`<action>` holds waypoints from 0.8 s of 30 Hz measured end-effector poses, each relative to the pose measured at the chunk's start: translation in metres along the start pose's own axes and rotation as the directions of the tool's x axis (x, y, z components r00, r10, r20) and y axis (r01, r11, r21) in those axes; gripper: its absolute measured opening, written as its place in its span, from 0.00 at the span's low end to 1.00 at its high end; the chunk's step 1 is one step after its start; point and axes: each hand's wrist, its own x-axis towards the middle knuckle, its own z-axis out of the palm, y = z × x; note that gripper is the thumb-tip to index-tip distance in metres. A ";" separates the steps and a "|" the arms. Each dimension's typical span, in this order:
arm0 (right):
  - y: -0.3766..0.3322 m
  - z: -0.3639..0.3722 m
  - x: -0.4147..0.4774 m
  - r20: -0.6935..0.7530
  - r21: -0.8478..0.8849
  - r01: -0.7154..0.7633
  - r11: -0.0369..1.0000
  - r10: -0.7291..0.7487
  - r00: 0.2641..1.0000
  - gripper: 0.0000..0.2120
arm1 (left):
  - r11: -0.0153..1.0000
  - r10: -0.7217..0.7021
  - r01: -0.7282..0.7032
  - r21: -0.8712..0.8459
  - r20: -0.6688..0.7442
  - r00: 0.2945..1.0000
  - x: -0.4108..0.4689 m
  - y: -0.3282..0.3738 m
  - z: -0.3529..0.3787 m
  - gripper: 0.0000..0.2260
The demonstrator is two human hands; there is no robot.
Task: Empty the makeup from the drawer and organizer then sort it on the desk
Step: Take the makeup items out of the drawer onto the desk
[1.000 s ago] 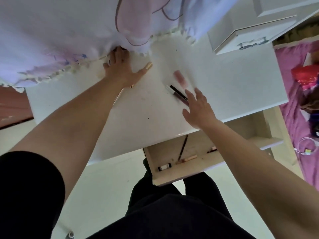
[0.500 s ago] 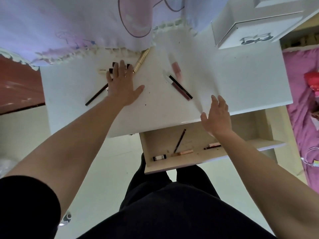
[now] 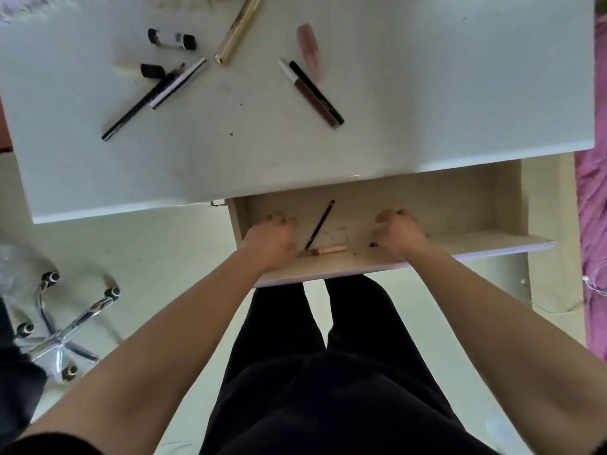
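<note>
The wooden drawer (image 3: 492, 242) stands pulled out under the white desk (image 3: 427, 93). Both my hands are inside it with fingers curled down. My left hand (image 3: 270, 240) covers the spot at the drawer's left front. My right hand (image 3: 398, 234) closes over a stick whose dark tip (image 3: 372, 245) peeks out. Between the hands lie a black pencil (image 3: 318, 228) and a pink pencil (image 3: 330, 249). Several makeup pieces lie on the desk: a gold tube (image 3: 238, 29), a black-and-white tube (image 3: 172, 40), a dark red lip gloss (image 3: 310, 95), a long black pencil (image 3: 138, 108).
A chrome chair base with castors (image 3: 62, 333) stands on the pale floor at the left. Pink bedding (image 3: 591, 224) runs along the right edge. My legs in black trousers (image 3: 315, 356) are right below the drawer front.
Both hands left the desk top and came down into the drawer. The view tilted down, so the white cloth and the organizer are out of sight.
</note>
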 end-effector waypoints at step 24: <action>0.006 0.023 0.028 0.266 -0.368 0.167 0.915 -0.068 0.962 0.27 | 0.862 -0.046 0.105 -0.497 0.129 0.991 0.034 0.020 0.060 0.07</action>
